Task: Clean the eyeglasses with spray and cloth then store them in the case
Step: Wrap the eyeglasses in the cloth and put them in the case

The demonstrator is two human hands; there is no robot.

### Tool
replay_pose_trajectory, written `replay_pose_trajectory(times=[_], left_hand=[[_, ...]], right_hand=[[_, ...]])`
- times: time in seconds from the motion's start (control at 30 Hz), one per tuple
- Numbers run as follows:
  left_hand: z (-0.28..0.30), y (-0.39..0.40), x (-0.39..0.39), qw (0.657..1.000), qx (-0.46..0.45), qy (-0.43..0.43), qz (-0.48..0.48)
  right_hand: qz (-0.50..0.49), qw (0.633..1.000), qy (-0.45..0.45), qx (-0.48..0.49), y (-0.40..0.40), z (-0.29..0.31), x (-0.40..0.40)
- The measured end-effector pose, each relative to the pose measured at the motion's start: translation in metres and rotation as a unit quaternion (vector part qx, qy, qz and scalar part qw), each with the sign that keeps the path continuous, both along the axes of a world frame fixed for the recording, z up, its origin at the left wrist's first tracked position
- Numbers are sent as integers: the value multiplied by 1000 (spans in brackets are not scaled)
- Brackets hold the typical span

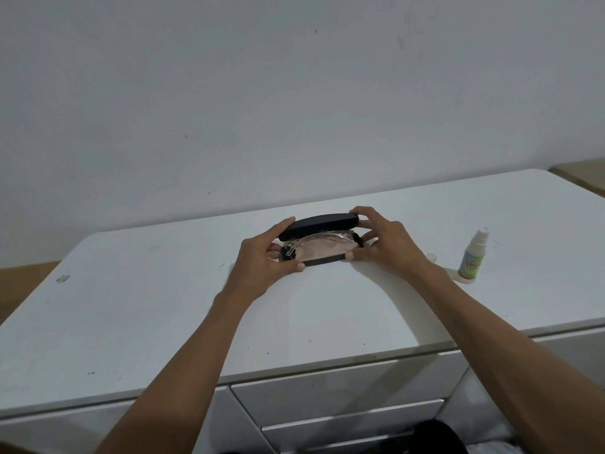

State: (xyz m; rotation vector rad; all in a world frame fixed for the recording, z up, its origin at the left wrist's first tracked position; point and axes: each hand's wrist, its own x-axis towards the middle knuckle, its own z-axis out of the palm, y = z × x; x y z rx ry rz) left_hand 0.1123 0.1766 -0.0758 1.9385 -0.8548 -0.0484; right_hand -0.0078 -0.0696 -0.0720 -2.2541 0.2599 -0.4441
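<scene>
Lying crosswise on the dresser (pixel 163 322), half-lidded case (pixel 319 224) between both hands, eyeglasses (pixel 314 239) inside.

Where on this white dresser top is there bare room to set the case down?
The broad stretch left of the left hand is bare, as is the near strip along the dresser top front edge. It is crowded right of the right hand, around the spray bottle.

clear-framed eyeglasses (pixel 314 241): half hidden under black hard case lid (pixel 322 224) | small white spray bottle (pixel 472 257): label print blurred | dark rounded object (pixel 432 437): cut by bottom edge
</scene>
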Motion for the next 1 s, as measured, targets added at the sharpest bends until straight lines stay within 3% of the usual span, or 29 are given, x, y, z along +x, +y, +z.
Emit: replay_pose_trajectory(times=[0.63, 1.0], left_hand=[[-7, 2, -6, 995, 25, -94, 3], [-11, 2, -6, 998, 20, -64, 10]], right_hand=[[-15, 995, 9, -98, 3, -11, -4], [-19, 997, 6, -72, 9, -13, -4]])
